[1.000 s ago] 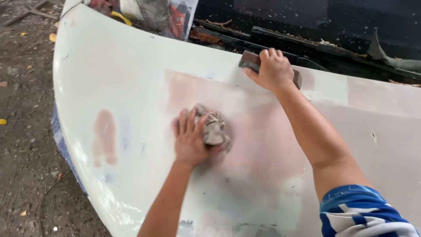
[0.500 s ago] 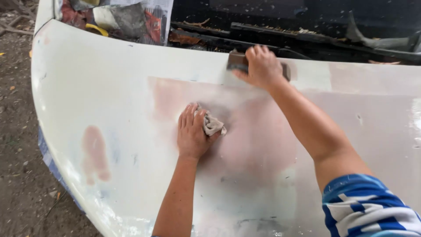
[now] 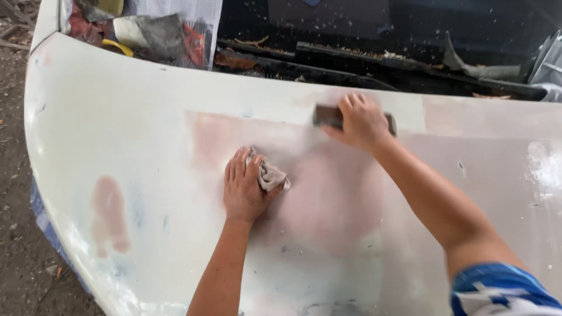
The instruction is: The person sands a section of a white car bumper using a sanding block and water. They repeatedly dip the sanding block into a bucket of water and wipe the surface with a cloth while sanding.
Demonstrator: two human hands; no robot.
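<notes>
Left hand [image 3: 244, 186] lies palm down on the white car hood [image 3: 117, 117], fingers pointing up-panel and held together, thumb side pinning a crumpled grey rag [image 3: 270, 175] to the surface. Rag sits at the right edge of that hand, partly under the palm, over the pink sanded patch [image 3: 328, 193] in the middle of the panel

Right hand [image 3: 360, 120] is further up the hood, close to its rear edge, fingers curled down over a dark sanding block [image 3: 328, 115]. Block lies flat on the panel; its left end shows beyond the fingers, a small part of its right end shows past the hand. Right forearm runs diagonally down to a blue and white sleeve [image 3: 503, 292] at the lower right corner

Both hands near each other, not touching

Second, smaller pink spot [image 3: 108, 213] sits well to the left on the hood. Windscreen [image 3: 380, 29] beyond the hood edge is dark, with dry debris along its base. Newspaper masking [image 3: 181, 23] covers the area at upper left. Bare dirt ground [image 3: 14, 234] shows left of the panel
</notes>
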